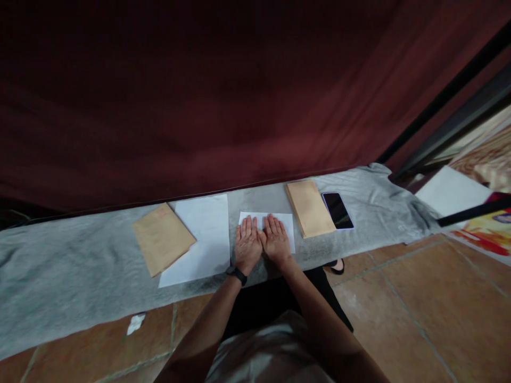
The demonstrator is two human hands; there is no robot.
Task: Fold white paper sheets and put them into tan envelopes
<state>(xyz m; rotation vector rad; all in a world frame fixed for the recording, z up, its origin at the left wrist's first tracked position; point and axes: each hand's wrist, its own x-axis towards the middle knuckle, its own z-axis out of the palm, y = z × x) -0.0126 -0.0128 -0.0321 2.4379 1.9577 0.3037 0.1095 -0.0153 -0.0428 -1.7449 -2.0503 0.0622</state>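
Both hands lie flat, side by side, on a small white folded paper (286,222) at the middle of the cloth-covered surface. My left hand (247,244), with a dark band at its wrist, covers the paper's left part. Over the right part rests my right hand (276,240), its thumb touching the left one. A large white sheet (205,229) lies just left of them, partly under brown envelopes (163,238). To the right is a stack of brown envelopes (311,208), with a dark-screened phone (338,210) beside it.
A grey cloth (80,271) covers the long narrow surface. Behind it hangs a dark red curtain (239,106). White scrap (136,323) lies on the tiled floor (383,303). Black bars and a colourful printed sheet (489,234) are at the far right.
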